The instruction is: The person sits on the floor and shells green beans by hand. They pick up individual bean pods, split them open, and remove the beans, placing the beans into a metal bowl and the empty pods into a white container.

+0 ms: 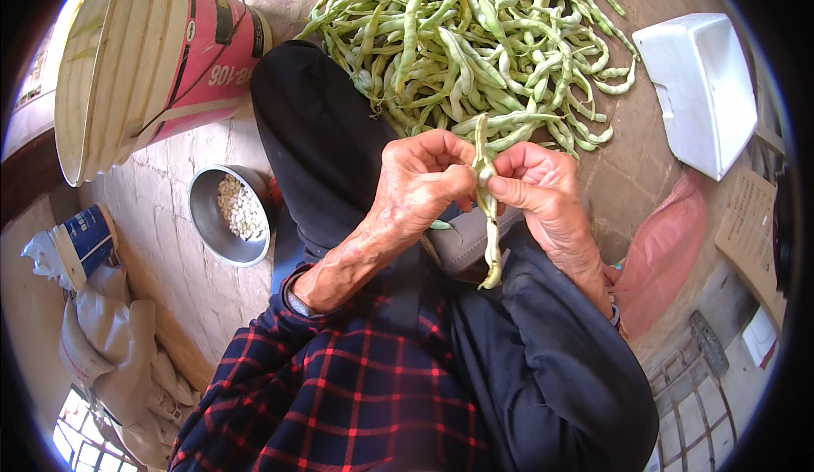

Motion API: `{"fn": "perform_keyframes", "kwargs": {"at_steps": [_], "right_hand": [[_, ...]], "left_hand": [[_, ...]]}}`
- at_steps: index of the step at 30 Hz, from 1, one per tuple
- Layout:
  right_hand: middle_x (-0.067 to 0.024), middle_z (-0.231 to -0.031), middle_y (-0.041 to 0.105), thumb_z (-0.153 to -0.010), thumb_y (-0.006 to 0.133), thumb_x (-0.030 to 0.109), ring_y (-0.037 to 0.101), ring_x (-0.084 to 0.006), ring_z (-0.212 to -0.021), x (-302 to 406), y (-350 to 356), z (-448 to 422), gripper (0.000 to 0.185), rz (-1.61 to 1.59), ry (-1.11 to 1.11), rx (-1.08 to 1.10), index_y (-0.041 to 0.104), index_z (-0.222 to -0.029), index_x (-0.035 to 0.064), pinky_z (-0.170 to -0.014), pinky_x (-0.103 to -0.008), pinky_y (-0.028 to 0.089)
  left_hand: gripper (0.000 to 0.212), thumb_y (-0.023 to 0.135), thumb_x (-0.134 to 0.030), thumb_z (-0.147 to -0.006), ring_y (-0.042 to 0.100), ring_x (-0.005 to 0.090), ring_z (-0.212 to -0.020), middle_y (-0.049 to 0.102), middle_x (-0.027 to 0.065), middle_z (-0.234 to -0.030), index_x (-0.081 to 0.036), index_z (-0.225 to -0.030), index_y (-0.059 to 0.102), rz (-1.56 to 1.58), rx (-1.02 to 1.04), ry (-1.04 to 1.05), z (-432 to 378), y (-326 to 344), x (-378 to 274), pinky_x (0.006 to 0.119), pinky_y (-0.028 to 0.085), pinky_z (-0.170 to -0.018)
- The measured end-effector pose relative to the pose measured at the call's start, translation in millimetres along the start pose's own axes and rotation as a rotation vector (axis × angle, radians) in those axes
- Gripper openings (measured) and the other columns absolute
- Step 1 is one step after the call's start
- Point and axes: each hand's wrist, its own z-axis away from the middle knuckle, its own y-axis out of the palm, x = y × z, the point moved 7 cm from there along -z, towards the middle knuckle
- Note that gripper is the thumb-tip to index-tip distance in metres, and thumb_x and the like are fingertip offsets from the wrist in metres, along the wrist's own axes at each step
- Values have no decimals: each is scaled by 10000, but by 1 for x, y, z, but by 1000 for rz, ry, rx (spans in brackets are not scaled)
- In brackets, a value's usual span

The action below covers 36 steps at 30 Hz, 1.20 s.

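Observation:
A pale green bean pod hangs lengthwise between my two hands above my lap, its upper part split open between my fingers. My left hand grips the pod from the left side with thumb and forefinger. From the right, my right hand pinches the same pod, the thumb lying across it. Just beyond my hands a large heap of green bean pods lies on the brick floor. To the left of my knee stands a metal bowl with shelled white beans in it.
A large white and pink plastic bucket is at the upper left. A small blue bucket and plastic sacks lie at the left. On the right are a white foam box, a pink mesh bag and a cardboard piece.

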Motion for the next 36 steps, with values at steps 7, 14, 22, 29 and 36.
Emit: {"fn": "perform_keyframes", "kwargs": {"at_steps": [7,14,22,29,36], "right_hand": [[-94,-857,687,-843,717,52,621,-129,-709,-7,-5,2,188,-104,9,19,641,-974,-60,-640,-264,479],[-84,-860,679,-869,698,53,618,-120,-713,-2,-5,6,171,-88,-30,5,639,-983,-60,-647,-257,485],[-41,-847,663,-877,706,65,587,-72,-726,8,-6,12,165,58,-108,-77,638,-995,-27,-661,-220,476],[-47,-882,671,-888,695,54,597,-70,-754,9,-5,11,156,96,-152,-92,632,-1000,-34,-692,-212,489],[-71,-919,680,-900,679,39,624,-83,-812,19,-1,16,166,146,-207,-95,627,-1028,-54,-739,-212,517]], "left_hand": [[127,653,50,-802,623,141,-637,648,77,-815,23,-907,587,34,21,91,3,3,-7,266,512,-546],[154,629,75,-872,638,108,-682,657,77,-828,42,-1022,626,-92,54,260,15,9,-15,226,515,-584],[295,672,77,-838,698,135,-741,684,84,-889,2,-1123,666,-685,113,668,20,21,-31,239,549,-594],[245,735,46,-799,708,161,-745,703,109,-893,32,-1034,667,-759,93,783,26,23,-37,241,563,-628],[194,726,27,-830,686,111,-762,713,84,-870,47,-1014,667,-588,37,481,19,15,-23,239,565,-678]]}}
